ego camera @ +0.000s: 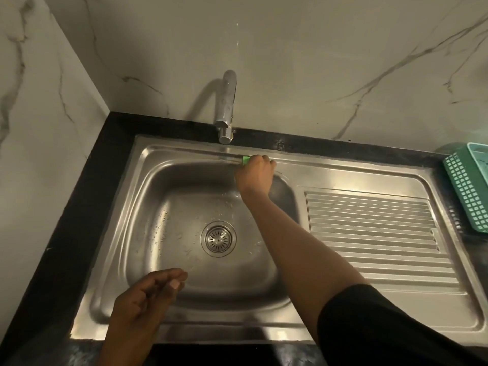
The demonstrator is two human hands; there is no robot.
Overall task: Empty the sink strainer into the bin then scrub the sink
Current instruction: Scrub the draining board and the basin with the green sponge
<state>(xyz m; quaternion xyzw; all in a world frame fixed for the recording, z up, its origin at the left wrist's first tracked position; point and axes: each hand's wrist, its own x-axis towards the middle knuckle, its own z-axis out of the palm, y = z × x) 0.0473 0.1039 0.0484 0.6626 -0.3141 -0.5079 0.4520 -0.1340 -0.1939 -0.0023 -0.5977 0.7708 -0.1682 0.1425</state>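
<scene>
Green pad clenched in right grip on sink back rim, which runs left–right; left grip loose, empty, by front rim.

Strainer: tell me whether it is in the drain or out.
In. The strainer sits seated at the bottom of the sink, its slotted top showing.

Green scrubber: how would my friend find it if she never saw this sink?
Start at the steel sink and follow its back rim to just right of the tap. There the right hand grips the scrubber, only a corner peeking out. It is the one bright green thing on grey metal.
</scene>
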